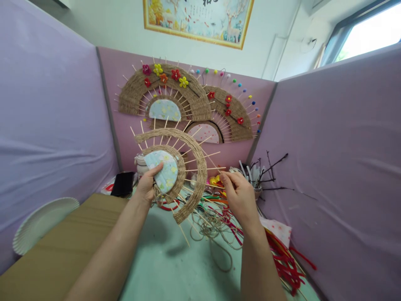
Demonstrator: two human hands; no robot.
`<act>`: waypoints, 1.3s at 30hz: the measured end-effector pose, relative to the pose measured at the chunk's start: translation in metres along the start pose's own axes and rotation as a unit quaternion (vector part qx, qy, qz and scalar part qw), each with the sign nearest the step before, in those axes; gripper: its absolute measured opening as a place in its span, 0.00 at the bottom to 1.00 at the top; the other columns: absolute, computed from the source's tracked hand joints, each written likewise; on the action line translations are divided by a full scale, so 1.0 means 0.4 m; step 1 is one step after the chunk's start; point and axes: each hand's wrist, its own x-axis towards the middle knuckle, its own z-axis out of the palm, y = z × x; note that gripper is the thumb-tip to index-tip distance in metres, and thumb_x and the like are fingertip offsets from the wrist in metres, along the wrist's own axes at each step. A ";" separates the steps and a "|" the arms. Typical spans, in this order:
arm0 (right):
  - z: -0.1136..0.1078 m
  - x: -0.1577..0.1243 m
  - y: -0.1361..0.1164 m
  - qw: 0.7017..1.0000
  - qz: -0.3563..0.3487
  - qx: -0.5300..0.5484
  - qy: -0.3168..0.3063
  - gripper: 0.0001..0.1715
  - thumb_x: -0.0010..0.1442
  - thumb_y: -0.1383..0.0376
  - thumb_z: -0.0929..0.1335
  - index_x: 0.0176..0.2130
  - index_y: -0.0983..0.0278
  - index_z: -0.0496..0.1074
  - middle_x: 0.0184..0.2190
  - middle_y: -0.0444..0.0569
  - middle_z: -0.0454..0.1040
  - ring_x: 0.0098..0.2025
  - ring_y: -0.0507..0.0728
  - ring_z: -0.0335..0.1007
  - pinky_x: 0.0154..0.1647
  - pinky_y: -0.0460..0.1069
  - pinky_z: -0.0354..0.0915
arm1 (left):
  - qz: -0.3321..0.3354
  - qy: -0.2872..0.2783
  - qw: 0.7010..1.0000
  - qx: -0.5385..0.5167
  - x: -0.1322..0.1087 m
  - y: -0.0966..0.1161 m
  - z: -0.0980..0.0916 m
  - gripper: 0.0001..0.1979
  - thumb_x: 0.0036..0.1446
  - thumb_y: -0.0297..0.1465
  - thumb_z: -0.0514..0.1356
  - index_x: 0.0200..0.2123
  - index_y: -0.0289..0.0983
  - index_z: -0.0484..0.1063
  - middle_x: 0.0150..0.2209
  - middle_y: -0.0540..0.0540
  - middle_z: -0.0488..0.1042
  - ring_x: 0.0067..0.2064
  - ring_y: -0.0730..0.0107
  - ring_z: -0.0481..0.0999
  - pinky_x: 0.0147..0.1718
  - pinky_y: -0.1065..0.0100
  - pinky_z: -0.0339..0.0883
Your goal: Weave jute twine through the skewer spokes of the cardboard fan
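My left hand is closed on a half-woven fan, thumb pressed on its pale floral half-disc centre. The fan is held upright above the table, with jute bands woven through wooden sticks that radiate outward. My right hand is closed in a pinch at the fan's right edge, on a stick end or strand I cannot make out. Loose jute twine trails from the fan down onto the table.
Two finished fans with flowers and coloured beads hang on the pink back panel. Red pipe cleaners lie at right, dark twigs in a cup behind. Paper plates and a cardboard box sit at left, a black object behind them.
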 end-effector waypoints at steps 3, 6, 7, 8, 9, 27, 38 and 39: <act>0.007 -0.003 -0.002 1.000 -0.010 -0.015 0.011 0.17 0.66 0.58 0.64 0.41 0.64 0.78 0.35 0.51 0.75 0.37 0.57 0.70 0.40 0.51 0.64 | 0.012 -0.007 1.000 -0.010 -0.003 -0.003 -0.001 0.20 0.62 0.21 0.57 0.58 0.28 0.69 0.33 0.37 0.83 0.32 0.56 0.84 0.39 0.60 0.79; 0.019 -0.006 -0.005 0.999 -0.024 -0.030 0.013 0.14 0.64 0.59 0.66 0.42 0.64 0.78 0.34 0.51 0.74 0.36 0.57 0.70 0.39 0.51 0.64 | 0.017 -0.011 1.000 -0.015 -0.007 -0.006 0.000 0.20 0.61 0.21 0.58 0.57 0.28 0.70 0.35 0.36 0.83 0.34 0.55 0.84 0.42 0.58 0.79; 0.022 -0.006 -0.007 0.999 -0.029 -0.035 0.009 0.14 0.64 0.59 0.66 0.42 0.64 0.78 0.34 0.51 0.74 0.35 0.57 0.70 0.38 0.51 0.64 | 0.018 -0.010 1.000 -0.014 -0.009 -0.006 0.001 0.20 0.61 0.21 0.58 0.57 0.28 0.70 0.35 0.36 0.83 0.35 0.54 0.84 0.42 0.58 0.79; 0.025 -0.007 -0.009 0.999 -0.033 -0.038 0.004 0.13 0.64 0.60 0.66 0.41 0.63 0.79 0.33 0.50 0.74 0.35 0.57 0.70 0.38 0.51 0.64 | 0.018 -0.008 1.000 -0.012 -0.010 -0.007 0.001 0.20 0.61 0.21 0.58 0.57 0.28 0.70 0.36 0.36 0.83 0.34 0.54 0.84 0.41 0.58 0.79; 0.027 -0.007 -0.012 0.999 -0.034 -0.040 -0.001 0.13 0.64 0.60 0.67 0.40 0.63 0.79 0.33 0.50 0.74 0.34 0.57 0.70 0.38 0.51 0.64 | 0.018 -0.006 1.000 -0.011 -0.011 -0.007 0.002 0.20 0.61 0.22 0.58 0.57 0.28 0.70 0.36 0.35 0.83 0.34 0.54 0.84 0.41 0.58 0.79; 0.035 -0.014 -0.033 0.997 -0.045 -0.065 -0.018 0.14 0.66 0.63 0.64 0.42 0.64 0.79 0.34 0.51 0.74 0.35 0.58 0.70 0.38 0.51 0.64 | 0.052 -0.006 0.998 -0.031 0.000 -0.009 0.003 0.21 0.61 0.22 0.58 0.58 0.31 0.69 0.37 0.37 0.83 0.37 0.53 0.84 0.44 0.57 0.78; 0.024 -0.006 -0.030 0.999 -0.044 0.023 0.004 0.15 0.66 0.60 0.65 0.40 0.63 0.79 0.35 0.50 0.76 0.39 0.58 0.71 0.43 0.52 0.64 | 0.059 0.019 0.996 -0.069 -0.001 -0.002 0.012 0.12 0.63 0.23 0.56 0.48 0.33 0.74 0.27 0.43 0.82 0.35 0.54 0.84 0.41 0.57 0.79; 0.025 -0.005 -0.024 0.999 -0.031 0.044 0.002 0.16 0.66 0.59 0.65 0.40 0.63 0.80 0.34 0.50 0.76 0.38 0.57 0.71 0.42 0.52 0.64 | 0.056 0.020 0.996 -0.071 -0.001 -0.001 0.012 0.12 0.63 0.23 0.56 0.48 0.33 0.74 0.28 0.43 0.82 0.35 0.54 0.84 0.41 0.57 0.79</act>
